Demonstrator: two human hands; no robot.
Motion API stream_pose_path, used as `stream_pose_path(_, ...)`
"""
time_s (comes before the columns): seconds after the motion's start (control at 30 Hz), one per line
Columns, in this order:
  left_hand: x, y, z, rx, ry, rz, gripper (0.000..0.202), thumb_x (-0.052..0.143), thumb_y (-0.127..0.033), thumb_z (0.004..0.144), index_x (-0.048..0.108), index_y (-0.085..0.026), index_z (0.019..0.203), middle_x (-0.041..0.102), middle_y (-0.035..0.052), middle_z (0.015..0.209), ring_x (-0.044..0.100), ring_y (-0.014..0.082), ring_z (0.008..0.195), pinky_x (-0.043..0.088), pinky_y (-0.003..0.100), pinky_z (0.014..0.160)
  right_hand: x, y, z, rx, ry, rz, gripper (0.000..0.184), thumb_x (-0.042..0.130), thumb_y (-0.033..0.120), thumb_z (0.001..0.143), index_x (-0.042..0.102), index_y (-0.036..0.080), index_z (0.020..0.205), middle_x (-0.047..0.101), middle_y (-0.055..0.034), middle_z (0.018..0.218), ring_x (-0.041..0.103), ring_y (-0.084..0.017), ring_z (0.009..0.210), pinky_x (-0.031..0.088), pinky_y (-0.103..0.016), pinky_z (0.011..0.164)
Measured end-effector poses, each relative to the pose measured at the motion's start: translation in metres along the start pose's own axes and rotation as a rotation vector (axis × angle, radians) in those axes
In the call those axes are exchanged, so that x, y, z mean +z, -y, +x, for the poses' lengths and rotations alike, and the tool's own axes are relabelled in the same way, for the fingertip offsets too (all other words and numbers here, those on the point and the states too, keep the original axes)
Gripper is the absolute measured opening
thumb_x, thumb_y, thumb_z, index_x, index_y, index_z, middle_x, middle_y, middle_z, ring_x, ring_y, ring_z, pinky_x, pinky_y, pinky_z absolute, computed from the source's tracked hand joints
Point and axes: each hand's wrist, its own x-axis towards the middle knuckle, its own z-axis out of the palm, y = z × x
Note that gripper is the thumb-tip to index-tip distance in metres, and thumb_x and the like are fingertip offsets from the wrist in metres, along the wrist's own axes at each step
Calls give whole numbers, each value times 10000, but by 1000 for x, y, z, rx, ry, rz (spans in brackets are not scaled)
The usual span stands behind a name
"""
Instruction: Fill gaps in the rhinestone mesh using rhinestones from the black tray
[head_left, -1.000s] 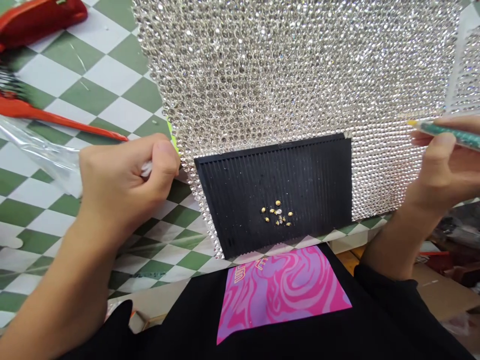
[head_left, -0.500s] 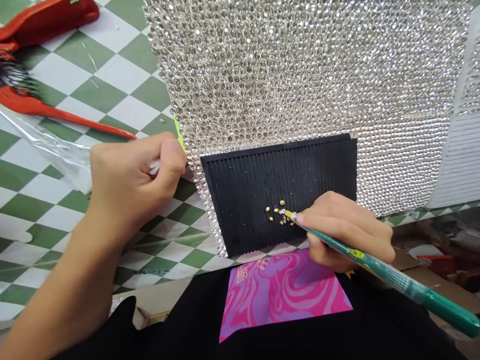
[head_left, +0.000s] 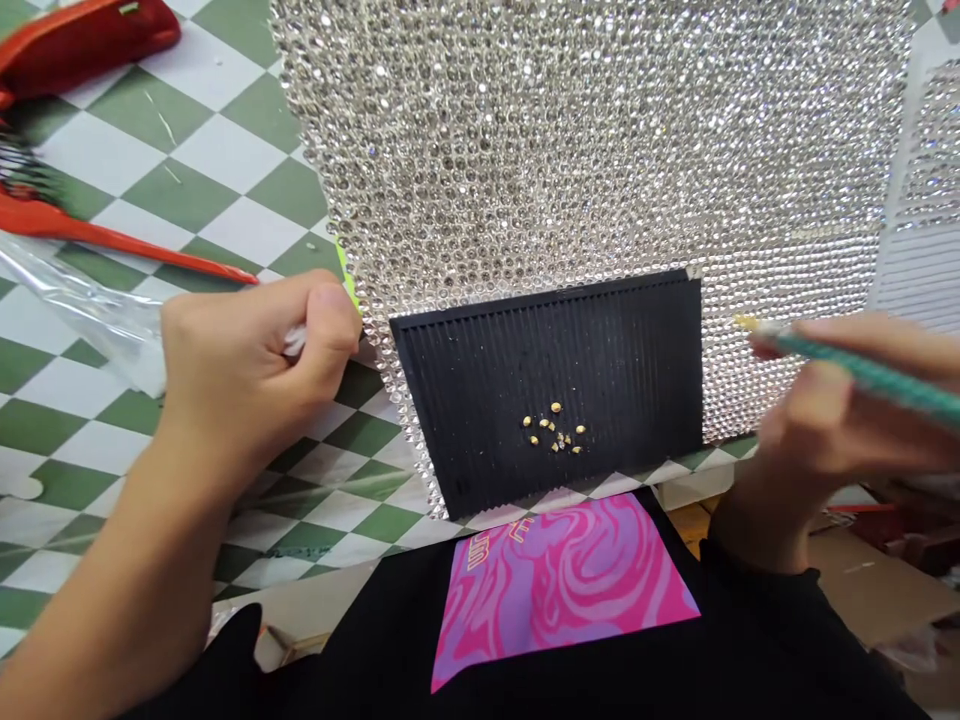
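A large sheet covered in rhinestones [head_left: 570, 150] lies on the green-and-white checked table. A black ridged tray [head_left: 480, 380] rests on its near edge and holds several small gold-backed stones [head_left: 553, 428]. My left hand [head_left: 251, 365] is closed at the sheet's left edge, pinching something white between thumb and fingers, beside a clear plastic bag [head_left: 82, 305]. My right hand [head_left: 847, 410] is blurred by motion to the right of the tray and grips a green picker pen [head_left: 847, 368], whose yellow tip hovers over the sheet's right part.
A red comb [head_left: 97, 232] and a red case [head_left: 82, 40] lie at the far left of the table. A white ridged tray [head_left: 919, 260] stands at the right edge. The table's near edge runs just below the black tray.
My right hand lifted the pen off the stones in the black tray and swung it right, over the sheet. My left hand stayed put.
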Motion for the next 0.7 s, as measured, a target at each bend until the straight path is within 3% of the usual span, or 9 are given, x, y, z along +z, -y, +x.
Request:
stream_pose_path(0.07, 0, 0, 0, -8, 4, 10, 434, 412, -300, 894, 429, -176, 478, 306, -71, 381, 268, 17, 358, 191, 187, 408, -5, -25, 10, -2, -228, -40, 233, 617, 62, 824, 779, 151, 966, 718, -55, 823, 704, -198, 681, 527, -330, 568)
stream_pose_path(0.1, 1, 0, 0, -13, 5, 15, 437, 410, -305, 894, 427, -177, 476, 309, -71, 380, 269, 19, 359, 193, 190, 411, -8, -38, 13, 28, -259, -21, 206, 635, 92, 834, 774, 150, 974, 716, -57, 853, 705, -203, 692, 545, -338, 585)
stream_pose_path(0.27, 1, 0, -1, -27, 2, 25, 422, 409, -309, 899, 472, -180, 502, 345, -75, 376, 277, 19, 352, 200, 191, 411, -13, -83, 20, -11, -204, 51, 160, 660, 110, 828, 743, 154, 958, 713, -5, 980, 678, -146, 782, 574, -309, 667)
stream_pose_path(0.5, 0, -2, 0, -15, 4, 6, 408, 414, -302, 895, 471, -184, 509, 350, -81, 370, 289, 16, 341, 200, 185, 397, -12, -94, 20, -23, -176, 78, 207, 633, 63, 835, 752, 168, 968, 702, 23, 959, 691, -129, 779, 566, -267, 653)
stream_pose_path(0.7, 0, -2, 0, -5, 5, 10, 404, 419, -293, 896, 479, -183, 513, 351, -81, 374, 287, 14, 342, 201, 186, 398, -12, -93, 19, -30, -127, 69, 205, 621, 62, 853, 746, 142, 995, 695, -5, 976, 687, -125, 826, 579, -266, 696)
